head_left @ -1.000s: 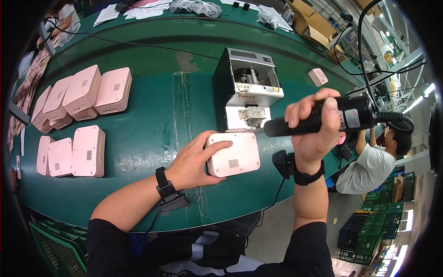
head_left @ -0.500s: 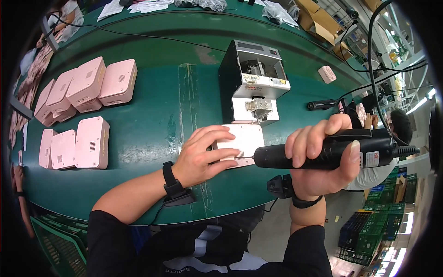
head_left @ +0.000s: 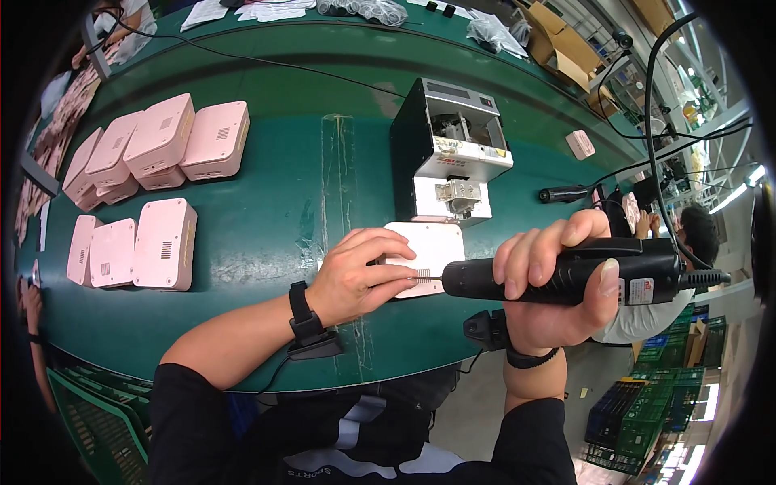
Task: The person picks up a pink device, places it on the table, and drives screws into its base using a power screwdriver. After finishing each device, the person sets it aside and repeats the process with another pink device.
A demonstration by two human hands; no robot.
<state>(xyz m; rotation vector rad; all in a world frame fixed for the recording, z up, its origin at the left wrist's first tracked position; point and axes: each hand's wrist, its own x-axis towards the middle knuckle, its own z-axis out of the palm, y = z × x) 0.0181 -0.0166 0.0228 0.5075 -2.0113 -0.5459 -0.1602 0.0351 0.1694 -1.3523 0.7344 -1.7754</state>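
Observation:
A pale pink plastic casing (head_left: 440, 242) with rounded corners and a slotted vent lies on the green table in front of me. My left hand (head_left: 356, 275) steadies its left side, thumb and index finger close together by the vent and the other fingers bent over the casing. A black electric screwdriver (head_left: 647, 260) with a cord lies sideways in my right hand (head_left: 558, 275), fingers wrapped round its body. Its thin bit points left and reaches the casing near my left fingertips. Exactly where the tip sits is hidden by those fingers.
Just beyond the casing stands a black and silver screw feeder machine (head_left: 453, 153). Several pink casings (head_left: 166, 242) are grouped at the left, some stacked. A second black screwdriver (head_left: 563, 194) and a small pink part (head_left: 579, 145) lie at the right. Green crates (head_left: 647, 412) stand on the floor.
My left index finger has drawn in closer to the thumb by the bit. The screwdriver has stayed nearly in place; the whole view has shifted slightly.

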